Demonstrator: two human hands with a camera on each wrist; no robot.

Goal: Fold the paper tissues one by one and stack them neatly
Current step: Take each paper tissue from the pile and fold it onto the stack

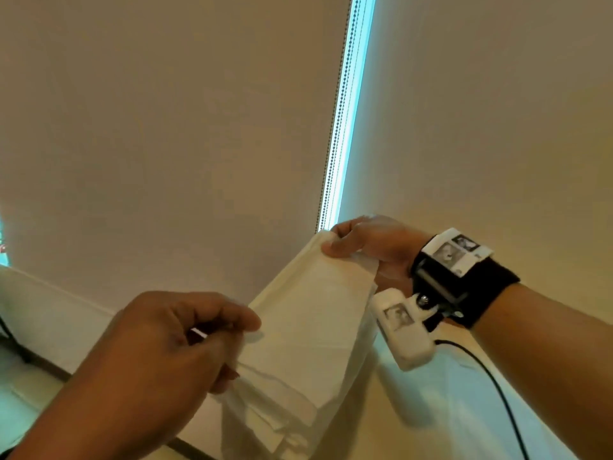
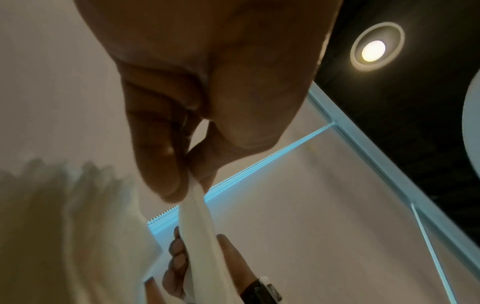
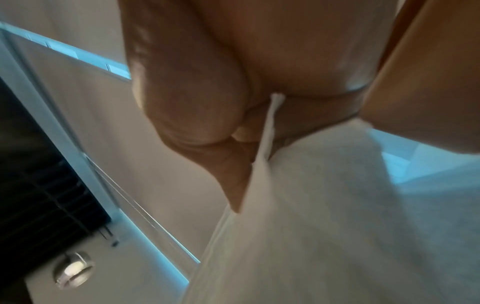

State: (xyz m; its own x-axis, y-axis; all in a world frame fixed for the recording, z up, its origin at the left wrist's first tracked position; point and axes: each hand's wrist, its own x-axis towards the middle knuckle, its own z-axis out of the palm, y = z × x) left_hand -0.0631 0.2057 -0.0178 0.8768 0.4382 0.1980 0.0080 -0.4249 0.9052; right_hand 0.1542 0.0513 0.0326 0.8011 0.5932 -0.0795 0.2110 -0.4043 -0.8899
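A white paper tissue point(image 1: 308, 330) hangs stretched in the air between my two hands in the head view, its lower part in loose folds. My left hand point(image 1: 247, 330) pinches the near lower corner between thumb and fingers. My right hand point(image 1: 331, 242) pinches the far upper corner. The left wrist view shows my left hand point(image 2: 193, 183) pinching the tissue point(image 2: 200, 236) edge-on, with my right hand point(image 2: 200, 265) gripping it farther along. In the right wrist view my right hand point(image 3: 255, 150) holds the tissue point(image 3: 324, 216), which fills the lower right.
Beige roller blinds point(image 1: 166, 127) fill the background, with a bright gap and bead chain point(image 1: 345, 111) between them. A white sill or ledge point(image 1: 49, 307) runs along the lower left. A ceiling lamp point(image 2: 374, 50) shines overhead. No table surface is in view.
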